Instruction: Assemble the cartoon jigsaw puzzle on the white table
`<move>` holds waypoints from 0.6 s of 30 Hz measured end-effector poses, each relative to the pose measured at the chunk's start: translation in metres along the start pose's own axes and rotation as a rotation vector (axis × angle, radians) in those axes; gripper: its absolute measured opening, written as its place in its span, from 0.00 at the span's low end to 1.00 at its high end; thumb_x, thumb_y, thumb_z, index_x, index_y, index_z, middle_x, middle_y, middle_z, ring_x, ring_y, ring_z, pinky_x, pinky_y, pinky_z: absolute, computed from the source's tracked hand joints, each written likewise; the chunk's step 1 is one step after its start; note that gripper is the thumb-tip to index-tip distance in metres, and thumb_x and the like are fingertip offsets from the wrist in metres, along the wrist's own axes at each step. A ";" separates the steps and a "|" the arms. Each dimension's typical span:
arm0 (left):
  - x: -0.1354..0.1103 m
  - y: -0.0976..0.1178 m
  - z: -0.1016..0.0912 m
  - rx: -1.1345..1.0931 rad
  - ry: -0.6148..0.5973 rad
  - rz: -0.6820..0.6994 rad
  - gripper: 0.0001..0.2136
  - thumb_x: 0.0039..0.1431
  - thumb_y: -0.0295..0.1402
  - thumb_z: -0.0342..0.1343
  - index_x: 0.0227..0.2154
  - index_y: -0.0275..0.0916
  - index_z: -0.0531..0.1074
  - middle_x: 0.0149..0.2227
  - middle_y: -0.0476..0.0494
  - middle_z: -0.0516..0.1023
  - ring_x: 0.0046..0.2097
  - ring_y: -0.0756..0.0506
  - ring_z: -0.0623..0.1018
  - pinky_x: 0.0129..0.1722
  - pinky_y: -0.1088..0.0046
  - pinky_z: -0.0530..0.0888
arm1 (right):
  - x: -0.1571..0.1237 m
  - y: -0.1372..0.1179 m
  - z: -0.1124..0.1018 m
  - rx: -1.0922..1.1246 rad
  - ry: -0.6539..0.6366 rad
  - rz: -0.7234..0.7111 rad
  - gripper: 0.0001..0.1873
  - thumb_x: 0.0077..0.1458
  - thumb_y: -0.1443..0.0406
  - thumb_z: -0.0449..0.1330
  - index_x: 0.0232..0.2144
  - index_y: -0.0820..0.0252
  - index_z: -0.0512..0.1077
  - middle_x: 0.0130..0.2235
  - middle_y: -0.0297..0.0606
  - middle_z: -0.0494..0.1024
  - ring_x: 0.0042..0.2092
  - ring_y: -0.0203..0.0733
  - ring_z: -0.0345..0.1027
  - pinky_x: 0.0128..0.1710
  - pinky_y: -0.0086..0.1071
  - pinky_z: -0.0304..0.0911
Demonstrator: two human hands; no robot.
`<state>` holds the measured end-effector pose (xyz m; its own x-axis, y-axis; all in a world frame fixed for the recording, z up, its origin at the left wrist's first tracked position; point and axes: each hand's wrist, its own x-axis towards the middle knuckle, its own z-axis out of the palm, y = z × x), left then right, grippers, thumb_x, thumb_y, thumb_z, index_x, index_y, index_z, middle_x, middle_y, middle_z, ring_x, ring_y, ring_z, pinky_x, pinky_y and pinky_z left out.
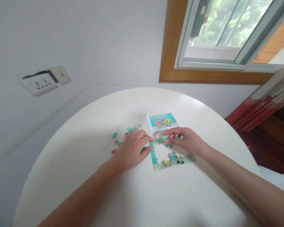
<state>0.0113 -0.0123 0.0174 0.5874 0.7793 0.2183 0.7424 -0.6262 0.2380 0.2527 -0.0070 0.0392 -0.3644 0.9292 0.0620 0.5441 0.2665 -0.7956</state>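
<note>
A partly built jigsaw puzzle (pixel 167 161) lies on the round white table (pixel 85 170), its border joined and its middle bare. My left hand (pixel 132 148) rests palm down at the puzzle's left edge, fingers curled, fingertips touching the frame's top left corner. My right hand (pixel 185 141) sits over the top edge, fingers pinched on a small puzzle piece (pixel 178 137). Loose pieces (pixel 118 142) lie scattered just left of my left hand. A picture card (pixel 162 121) showing cartoon characters lies right behind the puzzle.
A grey wall with a white socket (pixel 39 84) stands behind the table. A wood-framed window (pixel 215 41) is at the upper right. Red and cream curtains (pixel 262 107) hang to the right of the table.
</note>
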 end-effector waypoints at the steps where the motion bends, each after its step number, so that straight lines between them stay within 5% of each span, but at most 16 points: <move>1: 0.000 -0.001 0.001 0.003 -0.007 0.000 0.10 0.61 0.35 0.56 0.45 0.42 0.74 0.43 0.43 0.73 0.48 0.39 0.69 0.47 0.59 0.65 | 0.000 -0.001 0.006 -0.020 -0.020 -0.016 0.11 0.54 0.64 0.59 0.38 0.56 0.79 0.31 0.33 0.78 0.32 0.37 0.69 0.34 0.30 0.60; 7: 0.001 -0.002 0.003 0.005 -0.004 -0.001 0.12 0.60 0.34 0.56 0.46 0.42 0.73 0.45 0.43 0.72 0.50 0.39 0.69 0.48 0.60 0.65 | -0.002 -0.008 0.031 -0.230 -0.026 -0.088 0.13 0.54 0.67 0.60 0.43 0.54 0.75 0.30 0.31 0.79 0.37 0.40 0.68 0.40 0.33 0.58; 18: 0.001 0.000 0.002 0.015 -0.009 0.013 0.11 0.61 0.35 0.55 0.46 0.41 0.72 0.44 0.41 0.72 0.49 0.38 0.69 0.48 0.59 0.65 | 0.002 -0.008 0.044 -0.340 0.019 -0.083 0.07 0.56 0.65 0.60 0.38 0.55 0.70 0.30 0.32 0.75 0.38 0.41 0.66 0.39 0.33 0.53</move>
<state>0.0125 -0.0117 0.0161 0.5998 0.7714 0.2126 0.7396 -0.6359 0.2205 0.2145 -0.0186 0.0190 -0.4059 0.9043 0.1322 0.7350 0.4089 -0.5409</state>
